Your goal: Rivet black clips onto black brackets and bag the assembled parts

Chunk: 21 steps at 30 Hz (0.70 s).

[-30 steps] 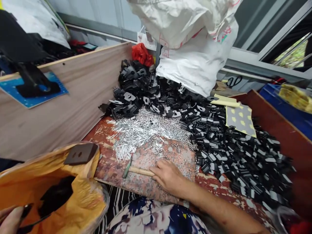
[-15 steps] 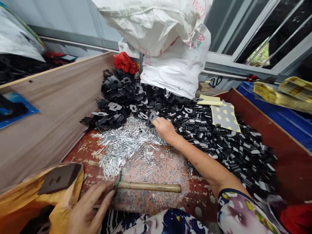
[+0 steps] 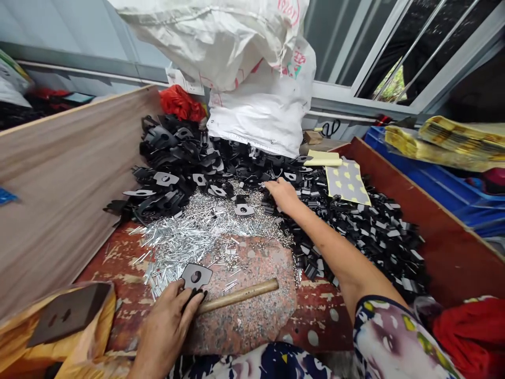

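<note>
My left hand (image 3: 168,321) is closed on a dark plastic part (image 3: 197,275) with a flat grey face and a round hole, above the stone slab at the near left. Beside its fingertips lies a hammer's wooden handle (image 3: 240,296); the hammer's head is hidden by the hand. My right hand (image 3: 284,196) reaches out to the edge of the black parts pile (image 3: 311,210), fingers pinched together. Something small and shiny shows at its fingertips, too small to name. A similar holed part (image 3: 244,209) lies on the silvery metal pins (image 3: 185,239) just left of it.
A pinkish stone slab (image 3: 252,326) sits on the worn red tabletop. White sacks (image 3: 256,121) stand behind the heap. A wooden board (image 3: 71,173) walls the left side, a red-brown board (image 3: 414,200) the right. A yellow bag (image 3: 90,337) holds a dark block at near left.
My right hand has let go of a holed part and moved right to the black pile. My left hand has a holed part in it now. The hammer handle has tilted, and the view has swung right.
</note>
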Tool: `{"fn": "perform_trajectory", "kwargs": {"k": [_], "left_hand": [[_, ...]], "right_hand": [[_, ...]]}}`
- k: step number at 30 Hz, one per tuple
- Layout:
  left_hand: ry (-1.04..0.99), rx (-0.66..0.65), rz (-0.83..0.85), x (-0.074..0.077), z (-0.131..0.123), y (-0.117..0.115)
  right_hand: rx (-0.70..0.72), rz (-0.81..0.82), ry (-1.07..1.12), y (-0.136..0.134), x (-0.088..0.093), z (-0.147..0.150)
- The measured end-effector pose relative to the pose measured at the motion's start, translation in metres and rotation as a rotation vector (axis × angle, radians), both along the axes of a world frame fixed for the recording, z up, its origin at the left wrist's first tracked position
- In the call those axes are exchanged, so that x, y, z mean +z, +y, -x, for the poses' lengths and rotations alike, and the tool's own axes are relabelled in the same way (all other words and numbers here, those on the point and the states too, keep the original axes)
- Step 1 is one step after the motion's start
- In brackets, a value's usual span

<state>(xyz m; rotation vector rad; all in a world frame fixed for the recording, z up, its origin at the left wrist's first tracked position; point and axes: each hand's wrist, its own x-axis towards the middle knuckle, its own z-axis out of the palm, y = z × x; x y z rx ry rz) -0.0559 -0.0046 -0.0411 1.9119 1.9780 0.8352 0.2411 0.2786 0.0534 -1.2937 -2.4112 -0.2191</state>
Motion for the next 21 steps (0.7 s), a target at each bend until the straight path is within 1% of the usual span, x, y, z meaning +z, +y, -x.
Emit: {"fn": "perform_trajectory", "kwargs": {"k": [2,4,6,7,9,11,13,15,16,18,19,21], "left_hand": [[-0.084,0.037,0.005,0.002,0.001,-0.001],[-0.219,0.100,-0.007,0.002,0.004,-0.003],[-0.392,0.217,0.008,0.004,0.007,-0.007],[-0.485,0.297,0.028,0.007,0.008,-0.009],[-0.693,0.426,0.099,0.015,0.006,-0.010],[-0.920,0.466,0.196,0.027,-0.001,-0.008],[-1.080,0.428,0.285,0.039,-0.012,-0.003],[-1.114,0.348,0.338,0.050,-0.026,0.004],[-1.099,0.294,0.347,0.053,-0.032,0.007],[-1.077,0.177,0.355,0.057,-0.045,0.011],[-1.088,0.131,0.358,0.057,-0.050,0.012],[-1.153,0.071,0.371,0.057,-0.060,0.014]], "right_hand": [[0.017,0.044,-0.089,0.022,0.000,-0.015],[0.010,0.078,-0.156,0.029,-0.005,-0.025],[-0.050,0.086,-0.182,0.026,-0.008,-0.035],[-0.089,0.085,-0.183,0.023,-0.009,-0.040],[-0.165,0.077,-0.175,0.015,-0.007,-0.050],[-0.212,0.034,-0.120,0.001,-0.003,-0.055],[-0.197,-0.045,0.018,-0.021,-0.001,-0.050],[-0.088,-0.059,0.222,-0.053,-0.002,-0.033],[-0.009,-0.013,0.331,-0.071,-0.004,-0.022],[0.137,0.170,0.530,-0.110,-0.012,0.003],[0.185,0.255,0.615,-0.129,-0.016,0.016],[0.239,0.345,0.723,-0.160,-0.024,0.036]]}}
